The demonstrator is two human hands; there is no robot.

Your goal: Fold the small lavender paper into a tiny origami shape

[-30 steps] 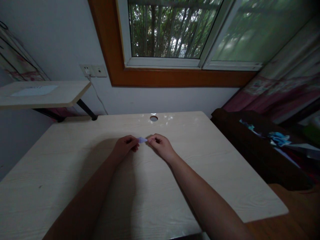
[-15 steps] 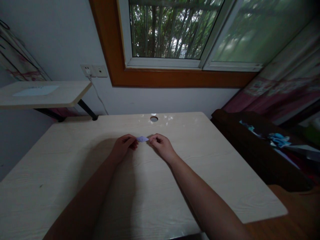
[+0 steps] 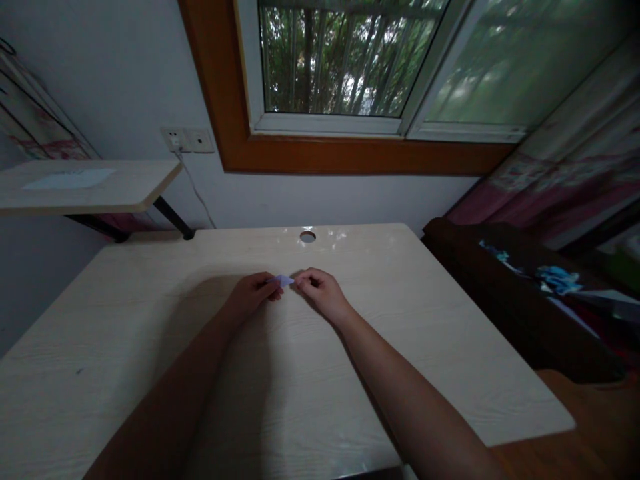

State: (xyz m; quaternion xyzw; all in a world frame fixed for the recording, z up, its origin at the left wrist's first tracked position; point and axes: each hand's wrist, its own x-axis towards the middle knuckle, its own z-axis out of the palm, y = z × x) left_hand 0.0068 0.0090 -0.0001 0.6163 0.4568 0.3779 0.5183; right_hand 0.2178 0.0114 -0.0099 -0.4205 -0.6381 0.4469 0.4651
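Between my hands, just above or on the desk, is a small folded piece of pale purple paper with pointed ends. My left hand pinches its left part between thumb and fingers, hiding that end. At the paper's right tip, the thumb and index finger of my right hand are closed in a pinch. Whether the paper rests on the desktop I cannot tell.
A raised shelf on black legs stands at the desk's back left, a white sheet on it. Near the back edge is a round cable hole. Right of the desk sits a dark brown piece of furniture with cloth items.
My left hand has shifted slightly right along the paper, so its thumb covers more of it. My right hand has hardly moved.
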